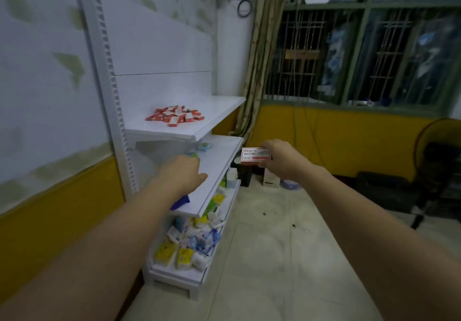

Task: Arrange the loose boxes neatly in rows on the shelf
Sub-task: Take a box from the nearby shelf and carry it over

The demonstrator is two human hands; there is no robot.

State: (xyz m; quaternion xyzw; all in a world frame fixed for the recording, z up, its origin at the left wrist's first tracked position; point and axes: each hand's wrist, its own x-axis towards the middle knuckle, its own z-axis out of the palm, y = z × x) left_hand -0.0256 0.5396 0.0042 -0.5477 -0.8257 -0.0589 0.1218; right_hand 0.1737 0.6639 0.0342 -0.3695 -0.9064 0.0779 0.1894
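Note:
A loose heap of small red-and-white boxes lies on the top shelf of a white rack. My right hand pinches a larger red-and-white carton in the air, to the right of the rack's second shelf. My left hand reaches over that second shelf, palm down with its fingers hidden behind it; a green-blue item shows just beyond it, and I cannot tell whether the hand holds it.
A small blue-green packet lies further back on the second shelf. The lower shelves hold several jumbled packets, yellow and white. Boxes and a blue roll stand on the floor by the wall. A fan stands at the right.

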